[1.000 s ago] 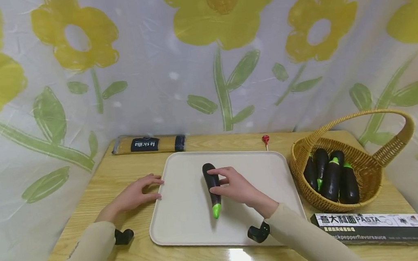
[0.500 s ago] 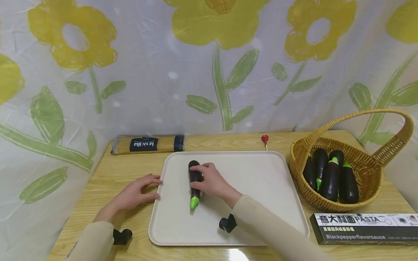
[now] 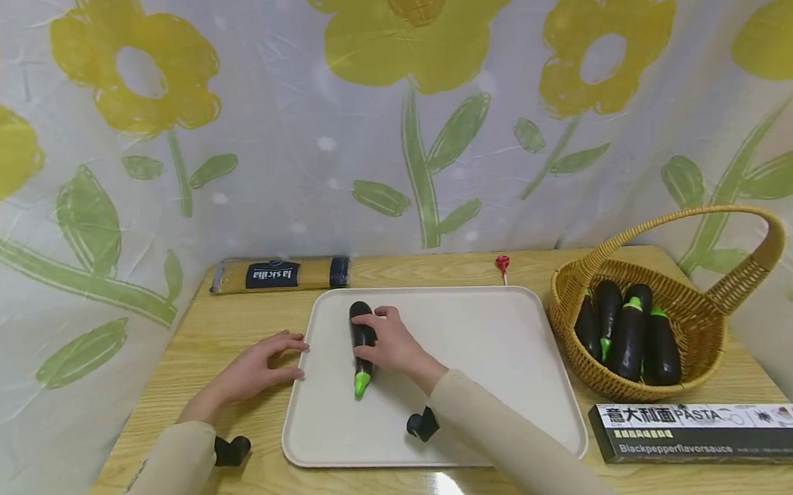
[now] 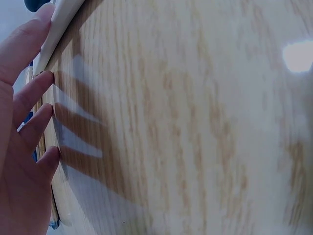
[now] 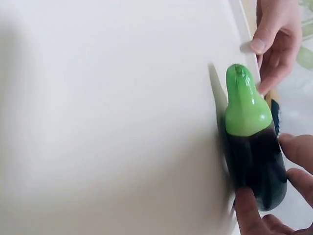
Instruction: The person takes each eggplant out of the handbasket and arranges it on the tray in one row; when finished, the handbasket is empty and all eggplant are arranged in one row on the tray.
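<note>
A dark purple eggplant point(image 3: 363, 342) with a bright green stem end lies lengthwise over the left part of the white tray point(image 3: 478, 396). My right hand point(image 3: 393, 342) grips it from the right, thumb and fingers on either side of its body. In the right wrist view the eggplant point(image 5: 257, 166) shows its green cap, with fingertips point(image 5: 248, 208) pressed to the dark skin. My left hand point(image 3: 255, 371) rests at the tray's left edge, fingers loosely spread. Its fingertips point(image 4: 46, 78) touch the rim and tabletop in the left wrist view.
A wicker basket point(image 3: 704, 332) with several eggplants stands right of the tray. In front of it lies a black and white pasta box point(image 3: 712, 432). A spaghetti pack point(image 3: 280, 274) and a red lollipop point(image 3: 503, 265) lie along the back, before a flowered curtain point(image 3: 279, 171).
My right hand has carried the eggplant leftward and slightly back across the tray. My left hand has stayed in place at the tray's left edge.
</note>
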A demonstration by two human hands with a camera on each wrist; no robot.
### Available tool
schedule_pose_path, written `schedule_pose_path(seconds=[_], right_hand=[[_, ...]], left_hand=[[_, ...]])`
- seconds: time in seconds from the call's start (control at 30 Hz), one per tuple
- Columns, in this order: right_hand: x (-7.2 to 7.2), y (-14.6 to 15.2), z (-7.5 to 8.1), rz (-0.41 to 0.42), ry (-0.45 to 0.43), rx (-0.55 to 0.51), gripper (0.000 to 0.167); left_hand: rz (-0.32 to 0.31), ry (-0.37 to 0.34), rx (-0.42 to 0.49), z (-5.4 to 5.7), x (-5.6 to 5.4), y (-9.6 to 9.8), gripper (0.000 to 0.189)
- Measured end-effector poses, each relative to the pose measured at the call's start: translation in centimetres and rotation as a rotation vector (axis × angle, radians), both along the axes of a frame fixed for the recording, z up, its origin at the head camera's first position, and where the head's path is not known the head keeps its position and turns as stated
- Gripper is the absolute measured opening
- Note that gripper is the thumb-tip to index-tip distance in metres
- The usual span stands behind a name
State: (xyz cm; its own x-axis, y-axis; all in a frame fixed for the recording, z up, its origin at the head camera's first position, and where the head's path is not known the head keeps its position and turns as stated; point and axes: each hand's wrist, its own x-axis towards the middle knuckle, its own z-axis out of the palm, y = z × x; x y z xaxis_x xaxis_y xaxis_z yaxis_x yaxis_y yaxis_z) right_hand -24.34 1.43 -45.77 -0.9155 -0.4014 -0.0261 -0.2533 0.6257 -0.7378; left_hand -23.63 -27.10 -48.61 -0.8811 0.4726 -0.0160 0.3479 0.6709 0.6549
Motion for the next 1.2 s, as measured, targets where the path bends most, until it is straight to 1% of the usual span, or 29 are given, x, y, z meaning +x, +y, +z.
schedule_pose_path(seconds=[0.33,0.67,1.07,1.2], right_hand=[[0.39,-0.06,0.02,-0.02,-0.025,-0.046,0.045],[0.4,-0.23,0.0,-0.035,-0.046,-0.062,0.043],[0.38,-0.23,0.08,-0.021,-0.004,-0.056,0.041],[0.43,-0.22,0.06,-0.021,-0.014,-0.069,0.042]], left_hand=[[-0.005,0.001,0.003,-0.13,-0.05,-0.14,0.045],[-0.009,0.009,0.002,-0.1,-0.02,-0.1,0.044],[-0.022,0.034,0.002,-0.2,-0.11,-0.13,0.044],[-0.025,0.037,0.003,-0.23,-0.14,-0.15,0.044]])
